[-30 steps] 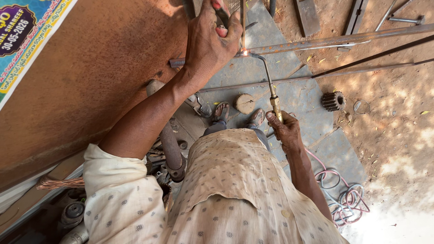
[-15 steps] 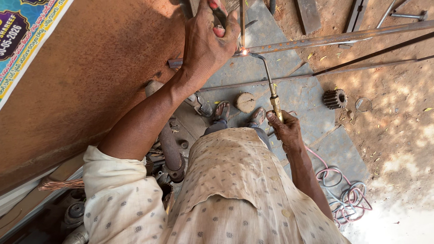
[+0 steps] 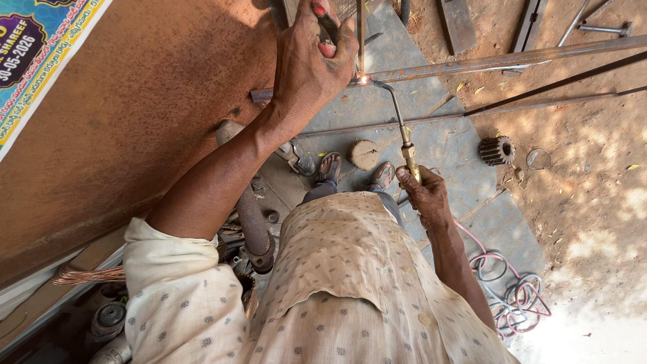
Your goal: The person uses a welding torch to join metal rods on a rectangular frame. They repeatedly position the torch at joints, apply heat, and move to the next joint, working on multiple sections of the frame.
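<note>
The person wears a loose, cream-coloured shirt [image 3: 337, 283] sprinkled with small dark dots set in a regular pattern. Its fabric is thin and creased, with a folded flap lying across the back near the middle. The left sleeve [image 3: 175, 269] is rolled up above the elbow into a thick cuff, leaving the forearm bare down to the left hand [image 3: 306, 64]. The right arm is bare from the elbow to the right hand [image 3: 424, 195]. Below the shirt's hem a strip of grey-blue trousers [image 3: 350, 194] shows. Just beyond the hem, both feet wear open grey sandals [image 3: 354, 172] with straps.
</note>
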